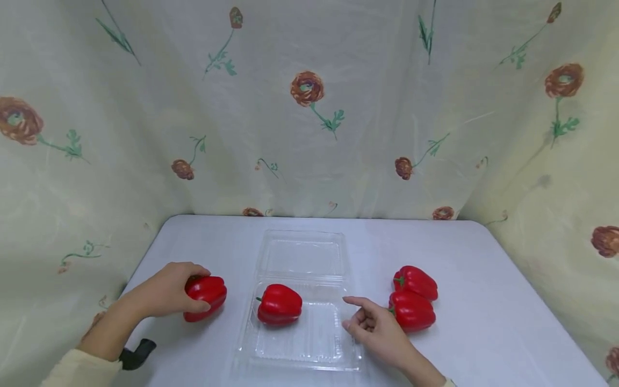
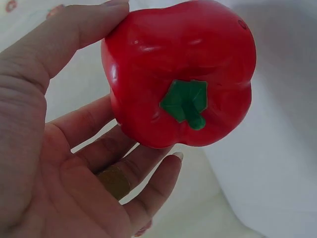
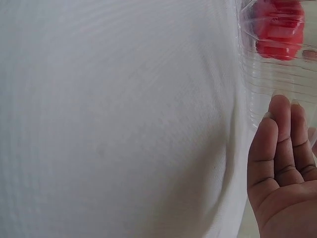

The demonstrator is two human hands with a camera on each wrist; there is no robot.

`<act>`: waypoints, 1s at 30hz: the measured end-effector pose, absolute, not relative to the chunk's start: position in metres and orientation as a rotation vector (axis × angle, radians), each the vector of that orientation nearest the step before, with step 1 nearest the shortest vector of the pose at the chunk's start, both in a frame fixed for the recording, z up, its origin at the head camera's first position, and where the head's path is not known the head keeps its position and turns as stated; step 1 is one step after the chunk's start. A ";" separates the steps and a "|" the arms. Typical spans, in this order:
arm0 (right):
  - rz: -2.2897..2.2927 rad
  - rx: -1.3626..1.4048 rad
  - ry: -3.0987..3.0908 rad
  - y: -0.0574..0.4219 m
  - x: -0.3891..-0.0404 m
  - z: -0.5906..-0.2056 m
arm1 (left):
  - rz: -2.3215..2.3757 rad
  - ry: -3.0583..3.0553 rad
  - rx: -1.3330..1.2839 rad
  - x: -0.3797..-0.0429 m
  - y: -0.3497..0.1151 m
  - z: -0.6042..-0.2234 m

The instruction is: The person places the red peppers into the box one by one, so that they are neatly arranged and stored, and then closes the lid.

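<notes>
Left hand (image 1: 169, 289) grips a red pepper (image 1: 211, 294) between thumb (image 1: 195, 305) and fingers (image 2: 157, 191)

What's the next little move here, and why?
Probably carry the gripped pepper over to the clear container: the left hand already has hold of it, and the container lies open with one inner pepper, leaving bare space to its right.

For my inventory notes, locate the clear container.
In the head view, the clear container lies open near the middle of the table, a red pepper in its near half, the right hand by its right edge.
</notes>
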State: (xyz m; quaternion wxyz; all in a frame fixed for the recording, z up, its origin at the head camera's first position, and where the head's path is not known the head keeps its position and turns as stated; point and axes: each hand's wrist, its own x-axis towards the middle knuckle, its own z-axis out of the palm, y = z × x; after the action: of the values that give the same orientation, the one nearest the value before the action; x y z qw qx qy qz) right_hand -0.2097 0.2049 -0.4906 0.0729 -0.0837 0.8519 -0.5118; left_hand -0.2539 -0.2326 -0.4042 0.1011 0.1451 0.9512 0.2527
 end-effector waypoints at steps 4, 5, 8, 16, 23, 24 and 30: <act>-1.531 -0.261 2.564 0.206 -0.210 -0.491 | 0.779 2.826 0.481 -0.256 -0.229 -0.394; -1.528 -0.265 2.568 0.206 -0.210 -0.491 | 0.784 2.833 0.498 -0.256 -0.228 -0.392; -1.519 -0.268 2.577 0.207 -0.211 -0.492 | 0.801 2.839 0.546 -0.257 -0.221 -0.384; -1.507 -0.258 2.591 0.209 -0.209 -0.494 | 0.800 2.822 0.659 -0.260 -0.187 -0.366; -1.526 -0.298 2.562 0.206 -0.214 -0.491 | 0.811 2.795 0.737 -0.268 -0.157 -0.360; -1.519 -0.300 2.567 0.206 -0.214 -0.492 | 0.809 2.785 0.742 -0.269 -0.151 -0.360; -1.501 -0.285 2.585 0.208 -0.210 -0.492 | 0.770 2.712 0.810 -0.274 -0.112 -0.358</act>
State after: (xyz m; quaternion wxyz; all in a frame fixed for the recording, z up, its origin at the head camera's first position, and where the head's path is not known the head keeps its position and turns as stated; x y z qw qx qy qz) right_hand -0.2096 0.2083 -0.4924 0.0691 -0.0947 0.8588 -0.4987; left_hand -0.2743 -0.1116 -0.3577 0.1039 0.2747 0.9195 0.2612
